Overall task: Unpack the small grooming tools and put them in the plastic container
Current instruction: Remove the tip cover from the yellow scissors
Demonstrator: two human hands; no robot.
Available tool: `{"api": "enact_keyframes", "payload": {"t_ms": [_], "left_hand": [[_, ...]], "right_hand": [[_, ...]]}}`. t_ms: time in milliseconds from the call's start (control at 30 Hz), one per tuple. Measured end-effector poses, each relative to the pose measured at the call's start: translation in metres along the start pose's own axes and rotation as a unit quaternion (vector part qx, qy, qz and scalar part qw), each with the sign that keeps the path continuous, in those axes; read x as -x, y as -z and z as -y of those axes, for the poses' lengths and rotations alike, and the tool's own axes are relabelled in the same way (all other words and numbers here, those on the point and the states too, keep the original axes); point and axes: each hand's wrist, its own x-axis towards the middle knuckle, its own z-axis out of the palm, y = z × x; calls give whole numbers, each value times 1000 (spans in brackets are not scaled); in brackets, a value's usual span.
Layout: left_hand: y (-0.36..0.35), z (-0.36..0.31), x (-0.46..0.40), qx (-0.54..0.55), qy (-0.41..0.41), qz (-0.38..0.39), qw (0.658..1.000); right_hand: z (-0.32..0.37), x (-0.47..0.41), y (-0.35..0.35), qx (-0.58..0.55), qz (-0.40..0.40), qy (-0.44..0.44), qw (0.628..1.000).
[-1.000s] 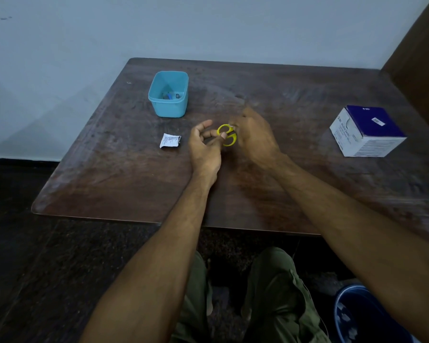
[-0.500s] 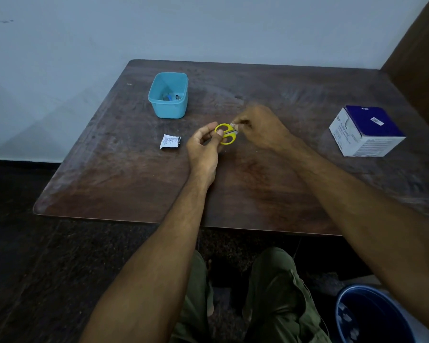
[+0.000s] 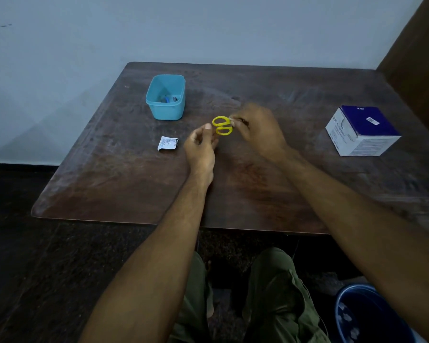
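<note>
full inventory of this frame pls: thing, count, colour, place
table: 1, dark brown wood, centre
plastic container: 1, light blue, far left of table, small items inside
scissors: 1, yellow handles, held above table centre
paper wrapper: 1, white, crumpled, on table near the container
cardboard box: 1, white and dark blue, right of table
bin: 1, dark blue, floor, bottom right
left hand: 1, fingers loosely curled beside the scissors handles
right hand: 1, pinches the scissors at the blade end

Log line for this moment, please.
right hand: pinches blade end of yellow scissors | left hand: holds nothing | blue container: on table, some items inside | scissors: not yet in
</note>
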Motion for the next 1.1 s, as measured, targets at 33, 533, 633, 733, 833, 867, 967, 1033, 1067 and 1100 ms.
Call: {"api": "enact_keyframes", "payload": {"t_ms": [33, 533, 633, 733, 833, 867, 967, 1033, 1067, 1100], "left_hand": [[-1, -2, 0, -3, 15, -2, 1000], [12, -16, -2, 64, 112, 89, 988], [10, -16, -1, 55, 112, 87, 988], [8, -15, 1, 65, 107, 77, 989], [6, -14, 2, 61, 83, 52, 993], [5, -12, 1, 63, 75, 46, 994], [5, -9, 1, 70, 59, 39, 995], [5, -9, 2, 69, 52, 31, 996], [4, -9, 2, 68, 49, 26, 996], [4, -8, 2, 68, 47, 22, 996]], "right_hand": [[1, 3, -1, 31, -11, 28, 999], [-19, 18, -17, 147, -48, 171, 973], [-20, 19, -13, 144, -39, 152, 977], [-13, 23, -10, 147, -57, 100, 982], [0, 24, -18, 167, -84, 36, 982], [5, 24, -23, 174, -83, 25, 981], [14, 23, -35, 160, -48, 34, 985], [12, 21, -34, 143, -43, 26, 988], [10, 20, -32, 128, -50, 9, 990], [8, 19, -31, 112, -59, -11, 992]]}}
